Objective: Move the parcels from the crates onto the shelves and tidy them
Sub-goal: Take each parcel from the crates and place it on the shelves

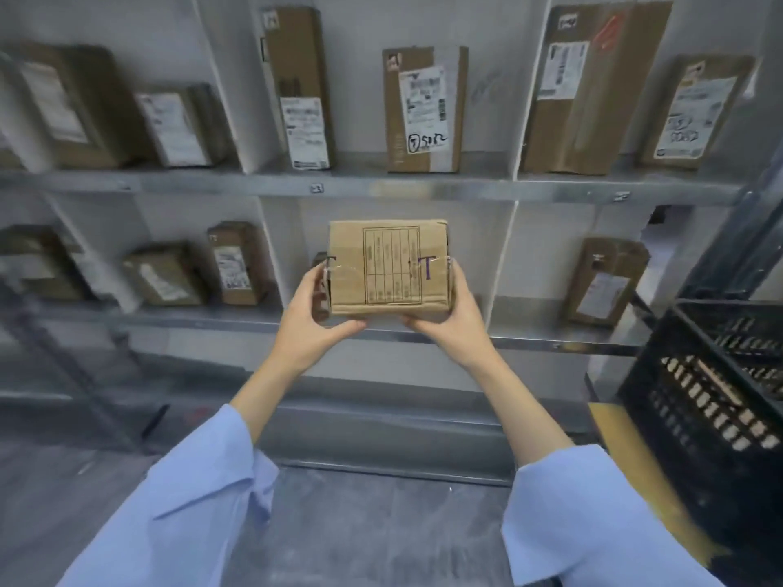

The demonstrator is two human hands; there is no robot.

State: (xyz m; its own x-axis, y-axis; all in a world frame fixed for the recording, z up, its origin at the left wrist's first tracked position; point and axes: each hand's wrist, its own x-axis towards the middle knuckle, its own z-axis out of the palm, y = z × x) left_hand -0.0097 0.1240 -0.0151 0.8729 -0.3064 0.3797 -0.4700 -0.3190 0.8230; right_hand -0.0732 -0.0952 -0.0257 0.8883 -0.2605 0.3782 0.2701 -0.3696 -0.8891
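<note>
Parcel: We see a small brown cardboard parcel (pixel 390 269) at the centre of the frame. It is held up in front of the middle bay of the lower shelf (pixel 529 341), not yet set down. A printed grid faces us, with a purple T at each side.
Hands: The left hand (pixel 315 319) grips the parcel's left edge and the right hand (pixel 451 315) grips its right edge. The thumbs sit under its lower edge, and the hands are apart with the parcel between them.
Handling: We judge it light and stiff. The clear tape may be slick, so the two side edges, with support beneath, look the safest hold.
Shelves: Other boxes (pixel 237 264) stand upright in the bays to either side and along the upper shelf (pixel 212 184).
Crate: A black slatted crate (pixel 699 396) sits at the right edge of the frame.
Sleeves: Light blue sleeves (pixel 190 502) fill the lower corners.
</note>
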